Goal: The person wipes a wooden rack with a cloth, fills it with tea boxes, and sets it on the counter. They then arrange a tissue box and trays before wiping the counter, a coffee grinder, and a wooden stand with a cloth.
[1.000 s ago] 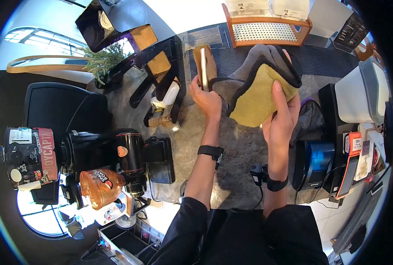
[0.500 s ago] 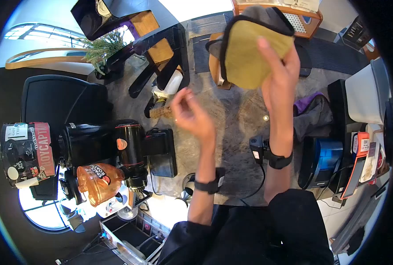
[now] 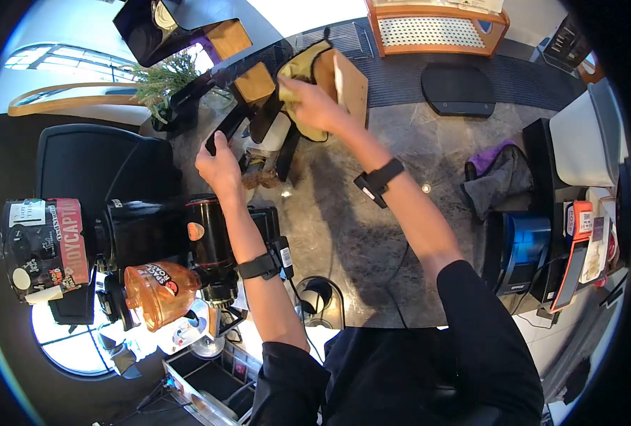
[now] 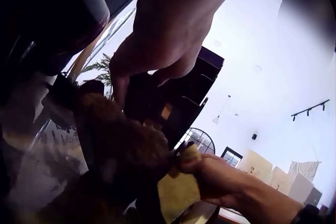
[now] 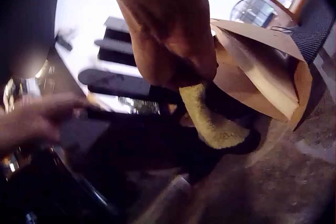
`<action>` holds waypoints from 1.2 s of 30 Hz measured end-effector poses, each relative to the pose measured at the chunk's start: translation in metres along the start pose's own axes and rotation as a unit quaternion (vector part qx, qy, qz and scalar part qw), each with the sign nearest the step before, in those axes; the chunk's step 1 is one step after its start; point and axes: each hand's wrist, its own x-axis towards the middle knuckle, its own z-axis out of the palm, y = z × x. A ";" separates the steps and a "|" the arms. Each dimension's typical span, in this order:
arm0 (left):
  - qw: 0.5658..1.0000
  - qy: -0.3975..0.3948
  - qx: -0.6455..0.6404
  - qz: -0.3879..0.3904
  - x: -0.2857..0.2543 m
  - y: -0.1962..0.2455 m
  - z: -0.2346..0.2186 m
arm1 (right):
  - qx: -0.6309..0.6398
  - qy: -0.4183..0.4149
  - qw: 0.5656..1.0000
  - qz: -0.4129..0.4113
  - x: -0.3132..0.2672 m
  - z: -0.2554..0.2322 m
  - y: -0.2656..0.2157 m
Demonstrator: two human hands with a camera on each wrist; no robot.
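Note:
My right hand point(image 3: 317, 108) grips a yellow cloth point(image 3: 295, 69) with dark edging, bunched under its fingers. In the right wrist view the cloth point(image 5: 215, 125) hangs beside the slats of a black rack point(image 5: 118, 85). My left hand point(image 3: 221, 172) pinches the near end of one of this rack's black panels. A brown holder point(image 3: 357, 92) with white paper inside stands just right of the cloth. Below the rack lies a brush with brown bristles point(image 3: 260, 177), near a white object point(image 3: 273, 136).
A coffee grinder point(image 3: 209, 238) and an orange hopper point(image 3: 158, 295) stand at left. A grey and purple cloth point(image 3: 503, 177) lies at right, near a blue-fronted device point(image 3: 527, 245). A black flat pad point(image 3: 459, 89) and a wooden tray point(image 3: 436, 34) are at the back.
The yellow cloth has moved left with my right hand, from mid-counter to the rack. My left hand let go of the brown holder, then moved left to the black rack.

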 end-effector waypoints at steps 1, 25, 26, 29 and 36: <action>1.000 0.001 -0.001 -0.001 0.001 0.000 0.001 | -0.085 0.007 0.996 -0.034 0.002 0.007 -0.004; 0.969 -0.042 -0.239 -0.046 0.002 -0.009 -0.001 | 0.112 0.034 0.985 0.127 -0.089 0.038 -0.015; 0.968 -0.037 -0.243 -0.050 0.001 -0.010 0.001 | 0.116 0.016 0.987 0.111 -0.099 0.037 -0.019; 0.970 -0.044 -0.234 -0.051 0.001 -0.010 0.001 | 0.140 0.073 0.987 0.006 -0.123 0.045 -0.033; 0.972 -0.052 -0.223 -0.053 0.000 -0.008 -0.003 | 0.136 0.027 0.987 0.078 -0.089 0.038 0.002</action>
